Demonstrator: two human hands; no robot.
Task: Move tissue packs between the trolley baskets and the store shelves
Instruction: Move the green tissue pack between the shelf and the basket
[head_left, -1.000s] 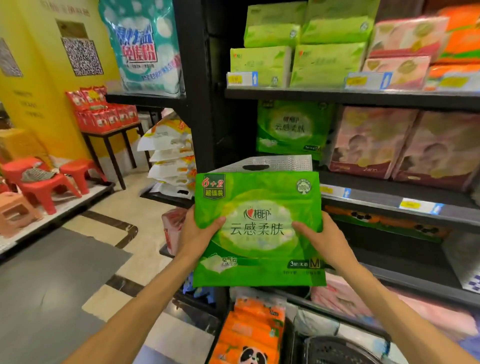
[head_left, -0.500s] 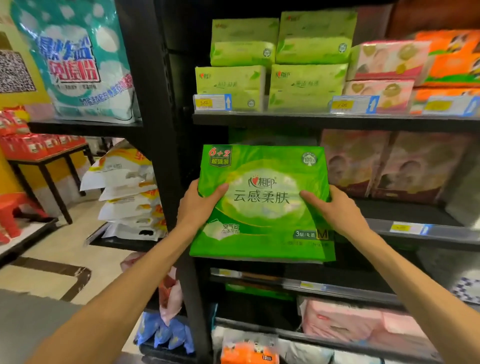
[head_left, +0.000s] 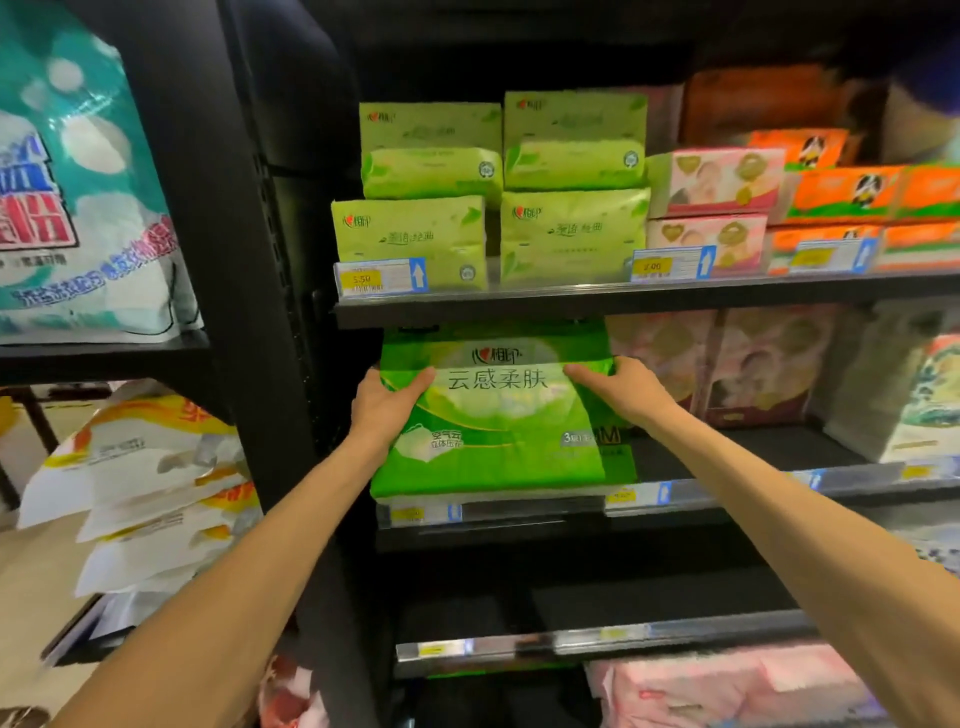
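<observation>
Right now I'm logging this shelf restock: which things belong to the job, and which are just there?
Job: green tissue pack, left hand, right hand, middle shelf.
Just there: detergent bag, orange packs, price tag.

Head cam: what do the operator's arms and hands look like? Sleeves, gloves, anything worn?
Both forearms are bare as far as the frame shows: no sleeves in view. The left hand and right hand wear no gloves, and no watch, ring or wristband is visible.

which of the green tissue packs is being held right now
The big bright green pack on the middle shelf, held by the left hand and right hand; the paler green packs sit untouched above.
</observation>
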